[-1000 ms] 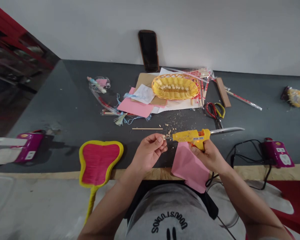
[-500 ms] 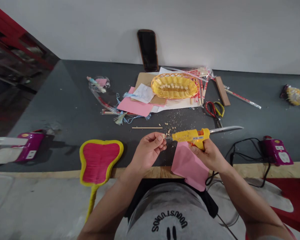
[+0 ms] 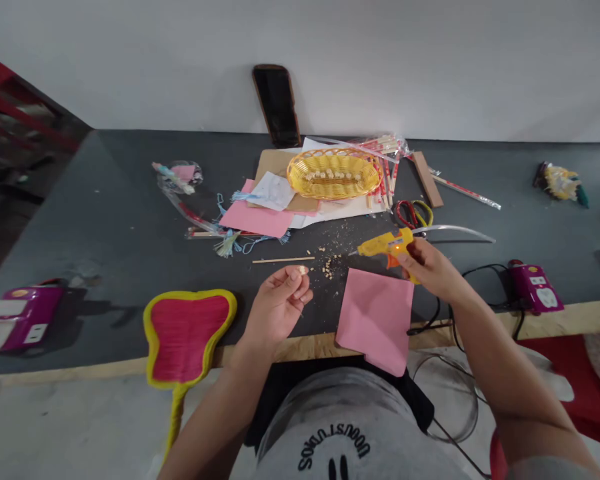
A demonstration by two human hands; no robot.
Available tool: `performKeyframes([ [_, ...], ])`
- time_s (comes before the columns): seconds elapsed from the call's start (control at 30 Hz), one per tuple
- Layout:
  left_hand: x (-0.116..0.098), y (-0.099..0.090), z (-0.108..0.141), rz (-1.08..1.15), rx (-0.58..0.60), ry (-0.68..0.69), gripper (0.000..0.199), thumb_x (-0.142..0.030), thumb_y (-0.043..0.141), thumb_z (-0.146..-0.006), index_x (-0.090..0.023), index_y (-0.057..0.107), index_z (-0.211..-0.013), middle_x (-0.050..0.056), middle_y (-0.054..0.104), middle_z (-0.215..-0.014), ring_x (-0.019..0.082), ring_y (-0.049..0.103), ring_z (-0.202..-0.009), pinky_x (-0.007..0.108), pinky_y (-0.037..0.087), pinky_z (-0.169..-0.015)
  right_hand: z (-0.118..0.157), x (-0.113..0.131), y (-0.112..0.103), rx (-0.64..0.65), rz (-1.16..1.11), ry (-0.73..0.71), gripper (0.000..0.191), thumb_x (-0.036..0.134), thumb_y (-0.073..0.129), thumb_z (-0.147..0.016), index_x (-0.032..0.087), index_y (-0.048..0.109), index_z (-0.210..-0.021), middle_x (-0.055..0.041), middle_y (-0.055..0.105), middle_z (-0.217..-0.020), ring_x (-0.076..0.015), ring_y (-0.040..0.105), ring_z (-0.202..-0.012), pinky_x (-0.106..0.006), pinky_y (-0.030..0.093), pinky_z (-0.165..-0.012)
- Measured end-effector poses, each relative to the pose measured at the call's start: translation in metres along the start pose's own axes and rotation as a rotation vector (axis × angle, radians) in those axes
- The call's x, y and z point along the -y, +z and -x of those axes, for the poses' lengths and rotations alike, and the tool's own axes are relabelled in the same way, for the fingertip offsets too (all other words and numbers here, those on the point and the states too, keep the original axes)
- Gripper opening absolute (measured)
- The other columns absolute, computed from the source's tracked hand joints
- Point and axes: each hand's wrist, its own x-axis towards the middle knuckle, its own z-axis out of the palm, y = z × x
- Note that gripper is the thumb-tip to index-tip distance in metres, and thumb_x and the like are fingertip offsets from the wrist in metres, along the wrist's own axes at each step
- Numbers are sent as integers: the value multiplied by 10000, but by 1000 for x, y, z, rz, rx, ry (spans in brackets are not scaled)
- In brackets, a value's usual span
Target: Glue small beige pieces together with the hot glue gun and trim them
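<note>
Between thumb and forefinger, my left hand (image 3: 280,300) pinches a tiny pale piece (image 3: 303,270), too small to name for certain. My right hand (image 3: 430,267) is wrapped round the handle of a yellow hot glue gun (image 3: 385,245), whose nozzle points left. A clear glue stick (image 3: 455,229) sticks out of its back end. Under the nozzle lie several small wooden bits (image 3: 329,268) and crumbs. A thin wooden stick (image 3: 283,260) rests just beyond my left hand. Below the glue gun, a pink sheet (image 3: 375,320) lies partly over the table's front edge.
A yellow basket (image 3: 334,193) with small pale pieces stands at the back, among papers and wrapped chopsticks. Scissors (image 3: 414,213) lie behind the glue gun. A phone (image 3: 277,107) leans on the wall. At the left front is a pink-and-yellow fan (image 3: 190,340); a purple power socket (image 3: 535,287) stands right.
The glue gun has moved away from my left hand, right and up, so its nozzle is now apart from the small piece. My left hand has shifted slightly left in view.
</note>
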Motion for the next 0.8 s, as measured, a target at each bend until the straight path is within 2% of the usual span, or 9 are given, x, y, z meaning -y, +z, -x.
performKeyframes([
  [0.13, 1, -6, 3, 22, -21, -22, 270, -252, 919, -611, -118, 722, -736, -26, 514, -587, 39, 391, -516, 173, 334, -492, -14, -19, -17, -43, 32, 96, 497, 645, 639, -818, 191, 565, -1006, -71, 688, -934, -119, 587, -599, -248, 476, -537],
  [0.23, 3, -9, 5, 16, -10, -43, 271, -269, 914, -622, -118, 720, -736, -27, 508, -575, 43, 391, -516, 174, 332, -493, -17, -27, -20, -53, -10, 146, 504, 620, 685, -794, 183, 587, -1024, -89, 707, -961, -119, 598, -600, -253, 505, -549],
  [0.33, 6, -9, 5, 5, 4, -57, 273, -280, 911, -625, -123, 720, -739, -26, 514, -576, 44, 385, -512, 178, 337, -495, -18, -28, -19, -85, -63, 171, 469, 564, 728, -780, 182, 599, -1020, -72, 701, -898, -123, 603, -595, -245, 506, -520],
  [0.43, 8, -9, 5, 1, 3, -65, 266, -277, 911, -621, -129, 720, -733, -21, 524, -582, 49, 399, -515, 183, 341, -495, -18, -26, -17, -81, -93, 128, 409, 475, 772, -755, 188, 596, -988, -42, 690, -841, -129, 599, -620, -238, 508, -520],
  [0.53, 9, -8, 5, -2, -2, -71, 261, -269, 916, -608, -132, 723, -717, -19, 528, -576, 54, 409, -519, 184, 345, -492, -18, -25, -15, -99, -87, 78, 409, 405, 785, -732, 194, 586, -1022, -33, 688, -886, -132, 591, -661, -234, 500, -533],
  [0.7, 9, -8, 6, -11, -12, -90, 279, -281, 932, -575, -138, 722, -690, -19, 532, -571, 53, 410, -517, 179, 351, -487, -15, -21, -13, -107, -136, 53, 285, 389, 636, -833, 198, 569, -1033, 14, 605, -756, -100, 523, -582, -217, 426, -517],
  [0.8, 9, -8, 7, -6, -22, -92, 284, -265, 939, -558, -135, 715, -674, -15, 552, -589, 51, 422, -516, 179, 355, -485, -12, -16, -14, -66, -222, 28, 303, 278, 620, -767, 192, 563, -1052, 15, 616, -788, -96, 518, -592, -222, 402, -532],
])
